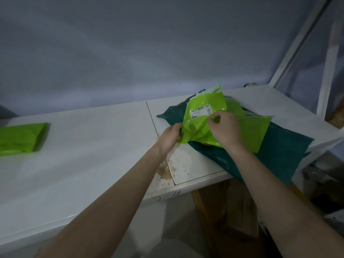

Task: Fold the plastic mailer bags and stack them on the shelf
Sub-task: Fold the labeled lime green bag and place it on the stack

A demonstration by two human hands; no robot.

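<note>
White shelf (89, 146), the landmark for all positions, spans the view from the left edge to a white upright post (329, 58) at its right end; brownish crumbs or stains (167, 170) mark the panel seam near its front edge. On the right part of the shelf lies one dark teal mailer bag (279, 146), spread flat and unfolded, its near corner overhanging the shelf's front edge. On top of the teal bag rest green mailer bags: one worked bag (202, 116), bearing a white shipping label (200, 111), and at least one more green bag (258, 131) beneath it toward the shelf's right end; the exact number in this heap cannot be read, as the layers overlap. At the far left of the shelf sits one folded green bag (20, 138), already placed, possibly the start of the stack. Left hand (170, 135) grips the worked bag's left edge with curled fingers; right hand (223, 127) pinches its middle, just below the label. Judged progress: early; one bag is folded and set down, one is mid-fold, and the teal bag plus the remaining green bag or bags await folding and stacking. Below the shelf, cardboard (232, 211) is dimly visible.
</note>
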